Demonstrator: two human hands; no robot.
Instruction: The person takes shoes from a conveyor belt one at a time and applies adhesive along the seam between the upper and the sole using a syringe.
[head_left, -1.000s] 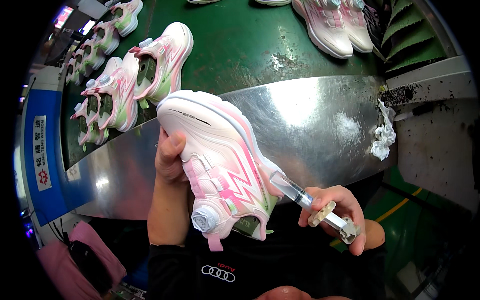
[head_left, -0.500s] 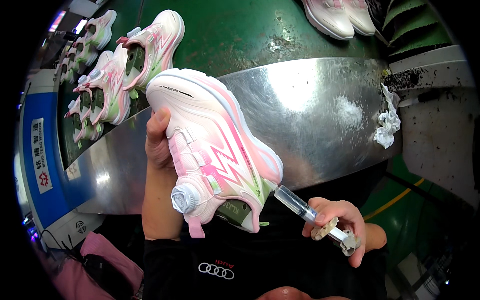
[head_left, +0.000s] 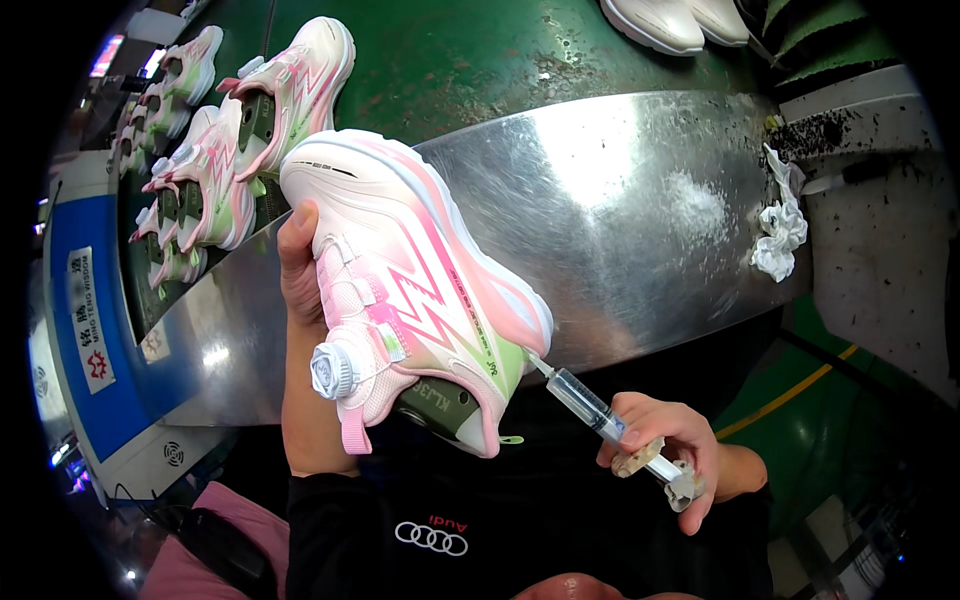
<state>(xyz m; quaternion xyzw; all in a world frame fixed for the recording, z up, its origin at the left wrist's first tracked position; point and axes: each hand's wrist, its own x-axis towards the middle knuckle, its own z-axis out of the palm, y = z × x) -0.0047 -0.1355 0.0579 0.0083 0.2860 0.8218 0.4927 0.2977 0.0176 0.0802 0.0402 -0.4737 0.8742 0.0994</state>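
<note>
A pink and white sneaker point(head_left: 400, 250) with a dial closure is held up in my left hand point(head_left: 300, 262), toe pointing to the upper left. My thumb lies on its upper near the toe; the other fingers are hidden behind it. A dark green shoe last point(head_left: 440, 405) fills its opening. My right hand point(head_left: 670, 450) grips a clear syringe point(head_left: 590, 408) around the flange and plunger, which are crusted with dried whitish matter. The syringe's tip meets or nearly meets the seam between sole and upper at the heel.
Several similar sneakers point(head_left: 300, 85) stand at the upper left on the green belt point(head_left: 470, 60). A metal plate point(head_left: 600, 220) curves across the bench, with a white residue patch. Crumpled white tissue point(head_left: 778, 240) lies at its right end, beside a dark-handled tool point(head_left: 862, 172). Pale shoes point(head_left: 655, 25) sit at the top.
The sneaker has shifted slightly left and turned a little, showing more of the heel side. The syringe's narrow tip now shows at the heel. Both hands keep their holds.
</note>
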